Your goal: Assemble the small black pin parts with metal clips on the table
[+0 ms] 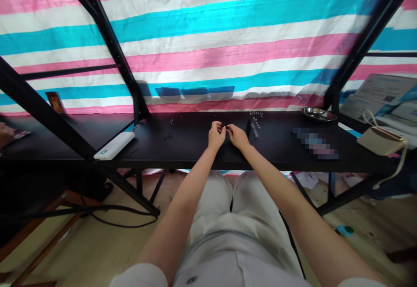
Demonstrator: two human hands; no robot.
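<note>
My left hand (216,134) and my right hand (238,136) meet over the middle of a black table (182,148). Both have their fingers pinched together around a small dark piece (224,127) held between them; it is too small to name. Just right of my right hand lies a cluster of small clear parts (256,127) on the table top. A few tiny bits (168,136) lie to the left of my hands.
A white power bank (114,145) sits at the table's left front edge. A metal dish (318,113) stands at the back right, a beige pouch with a cord (381,140) farther right. Another person's hand (4,134) shows at the far left. Black frame bars cross overhead.
</note>
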